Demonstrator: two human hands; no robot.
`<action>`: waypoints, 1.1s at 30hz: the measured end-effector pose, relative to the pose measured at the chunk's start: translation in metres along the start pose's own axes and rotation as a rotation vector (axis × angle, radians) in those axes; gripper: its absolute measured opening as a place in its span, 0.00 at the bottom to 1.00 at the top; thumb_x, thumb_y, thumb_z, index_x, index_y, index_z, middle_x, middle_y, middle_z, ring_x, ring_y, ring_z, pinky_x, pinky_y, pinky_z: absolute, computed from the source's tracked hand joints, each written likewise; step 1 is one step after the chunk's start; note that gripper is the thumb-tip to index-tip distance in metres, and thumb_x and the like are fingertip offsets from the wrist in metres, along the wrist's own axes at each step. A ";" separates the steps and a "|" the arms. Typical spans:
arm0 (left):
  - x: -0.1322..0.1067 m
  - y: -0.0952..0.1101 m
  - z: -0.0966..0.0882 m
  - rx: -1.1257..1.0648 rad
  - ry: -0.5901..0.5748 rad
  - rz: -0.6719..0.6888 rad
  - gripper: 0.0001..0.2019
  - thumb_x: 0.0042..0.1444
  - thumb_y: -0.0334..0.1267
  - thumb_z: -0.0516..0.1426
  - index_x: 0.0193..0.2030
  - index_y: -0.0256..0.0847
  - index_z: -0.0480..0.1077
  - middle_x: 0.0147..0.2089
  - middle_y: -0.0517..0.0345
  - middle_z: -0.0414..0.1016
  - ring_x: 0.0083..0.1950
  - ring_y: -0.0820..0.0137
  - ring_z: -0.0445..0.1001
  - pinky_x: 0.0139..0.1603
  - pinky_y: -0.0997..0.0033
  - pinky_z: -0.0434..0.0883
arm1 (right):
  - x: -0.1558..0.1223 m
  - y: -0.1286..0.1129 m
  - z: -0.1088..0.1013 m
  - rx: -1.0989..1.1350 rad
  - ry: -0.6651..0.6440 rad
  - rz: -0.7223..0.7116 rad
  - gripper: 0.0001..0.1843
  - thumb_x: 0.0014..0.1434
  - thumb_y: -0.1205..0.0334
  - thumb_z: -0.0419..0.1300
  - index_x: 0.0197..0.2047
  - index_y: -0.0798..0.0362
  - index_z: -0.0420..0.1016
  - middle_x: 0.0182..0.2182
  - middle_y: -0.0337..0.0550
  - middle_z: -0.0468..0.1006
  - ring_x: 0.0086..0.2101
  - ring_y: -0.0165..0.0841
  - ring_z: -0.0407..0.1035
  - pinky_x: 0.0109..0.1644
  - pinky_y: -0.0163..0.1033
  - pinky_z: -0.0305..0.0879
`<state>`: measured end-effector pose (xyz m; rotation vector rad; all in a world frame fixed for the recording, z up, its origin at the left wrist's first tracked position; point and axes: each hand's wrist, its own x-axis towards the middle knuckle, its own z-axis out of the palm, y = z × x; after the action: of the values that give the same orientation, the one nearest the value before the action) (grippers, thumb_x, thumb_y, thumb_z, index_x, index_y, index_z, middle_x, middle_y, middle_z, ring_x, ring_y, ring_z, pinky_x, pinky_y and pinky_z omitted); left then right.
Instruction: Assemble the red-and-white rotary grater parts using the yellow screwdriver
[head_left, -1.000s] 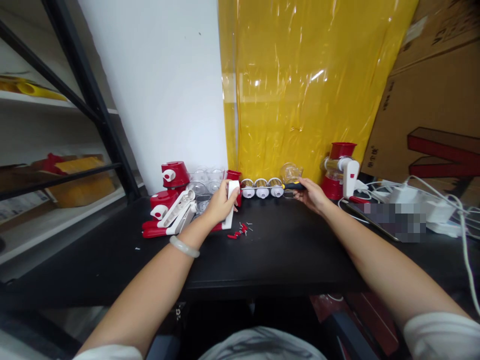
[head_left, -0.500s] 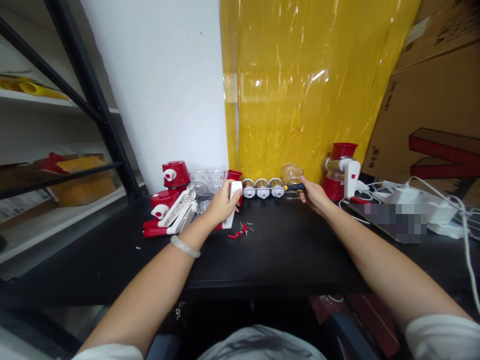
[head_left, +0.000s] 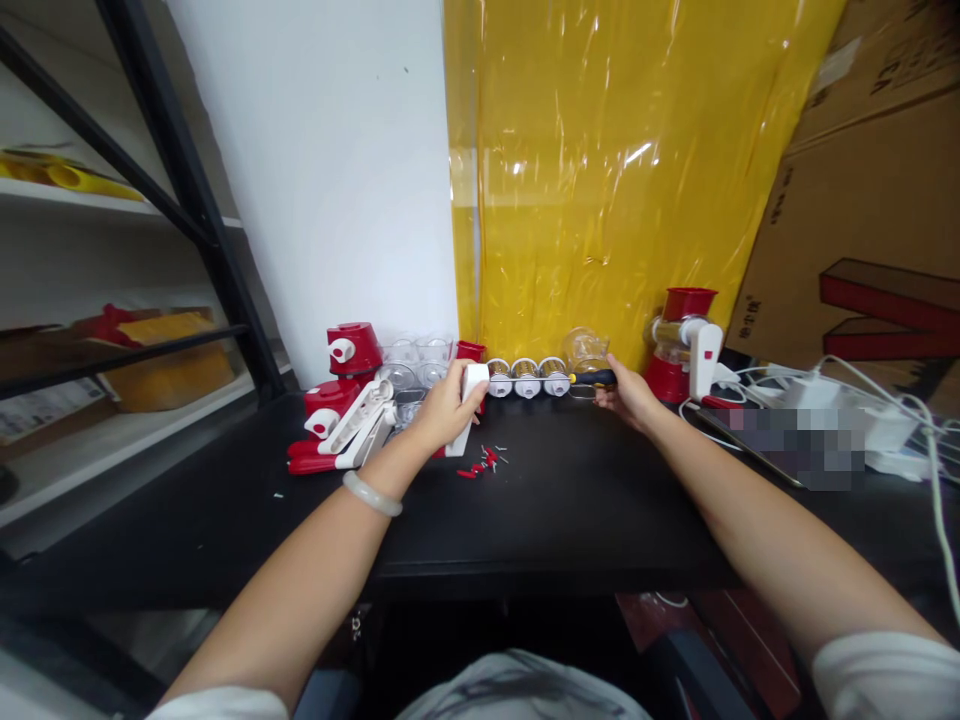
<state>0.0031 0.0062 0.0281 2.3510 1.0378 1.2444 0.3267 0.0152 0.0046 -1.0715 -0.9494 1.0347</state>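
Observation:
My left hand (head_left: 448, 405) is closed around a white crank handle (head_left: 476, 375) above the black table. In my right hand (head_left: 628, 393) is a screwdriver (head_left: 594, 378) with a black and yellow handle. Its thin shaft points left, level, toward the crank handle; whether the tip touches is too fine to tell. Small red pieces and screws (head_left: 489, 459) lie loose just below my left hand. Behind the shaft, three grater drums (head_left: 526, 378) with white ends sit in a row.
Red and white grater bodies (head_left: 352, 350) and more crank handles (head_left: 367, 425) are piled at left, beside clear plastic parts (head_left: 416, 350). An assembled rotary grater (head_left: 684, 345) stands at right. Farther right lie a tablet-like device (head_left: 780, 445), chargers and white cables (head_left: 930, 480).
The camera view has shifted very slightly. Both hands keep their holds on the crank handle and the screwdriver, almost in the same place.

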 end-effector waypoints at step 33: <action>0.002 0.001 0.002 -0.149 0.018 -0.075 0.18 0.64 0.53 0.46 0.49 0.41 0.57 0.24 0.63 0.71 0.21 0.66 0.74 0.24 0.69 0.69 | -0.004 -0.005 0.001 0.060 -0.083 -0.121 0.12 0.62 0.52 0.58 0.34 0.51 0.65 0.18 0.35 0.72 0.14 0.24 0.63 0.21 0.30 0.65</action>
<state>0.0063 0.0066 0.0285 2.1739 0.9925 1.2716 0.3257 0.0104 0.0087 -0.9164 -1.0308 1.0073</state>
